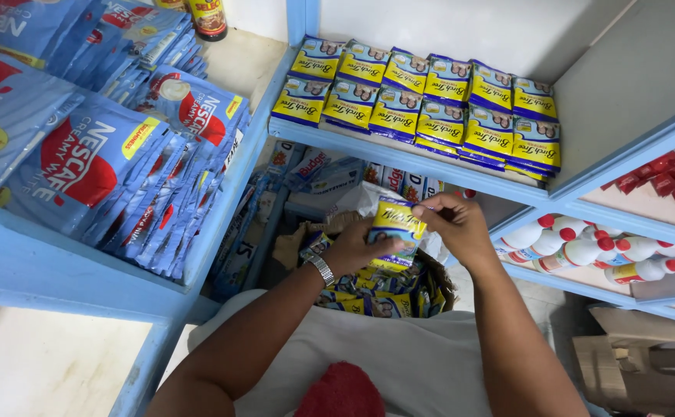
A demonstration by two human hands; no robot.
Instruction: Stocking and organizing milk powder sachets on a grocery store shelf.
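Observation:
Both my hands hold one yellow-and-blue sachet [396,228] below the blue shelf. My left hand [359,249], with a metal watch on the wrist, grips its lower edge. My right hand [455,224] pinches its top right corner. Under the hands sits an open cardboard box [439,279] with several more of the same sachets [372,292]. On the shelf above, two rows of matching sachets [422,104] lie flat, overlapping one another.
Blue sachets with red labels [83,154] hang thick over the left shelf. White bottles with red caps [585,251] lie on a lower right shelf. Red packets [673,174] sit at far right. A cardboard box [639,363] stands at bottom right. A dark jar [208,19] stands at the top.

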